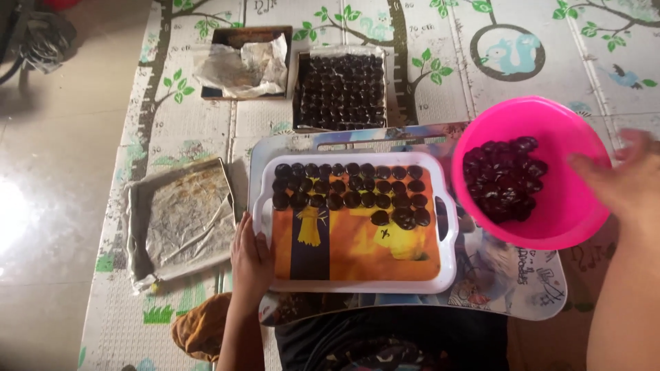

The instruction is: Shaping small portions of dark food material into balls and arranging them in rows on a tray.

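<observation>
The white-rimmed tray (354, 275) with the orange picture on its floor is serving as the landmark here, and it is filling up from its far edge: dark round pieces (347, 185) are lying in three close rows across the far third — roughly nine in each, so somewhere near twenty-seven — with three more starting a fourth row toward the right. The near two thirds of the tray are showing bare, so by my judgement the laying-out is less than half done. The left hand (250, 260) is gripping the tray's left handle, fingers curled over the rim. The right hand (622, 180) is resting against the right rim of the pink bowl (550, 130) just right of the tray — it is blurred, so I cannot tell whether its fingers are closed on the rim or merely touching. That bowl is holding a heap of the same dark pieces (503, 180), too piled to count, perhaps a couple of dozen. Beyond the tray a square pan (339, 91) is sitting packed with more dark pieces in rows. There are two emptied pans: one with crumpled paper (244, 63) left of that full pan, one foil-lined (180, 221) just left of the tray. All is lying on a patterned floor mat (440, 62).
</observation>
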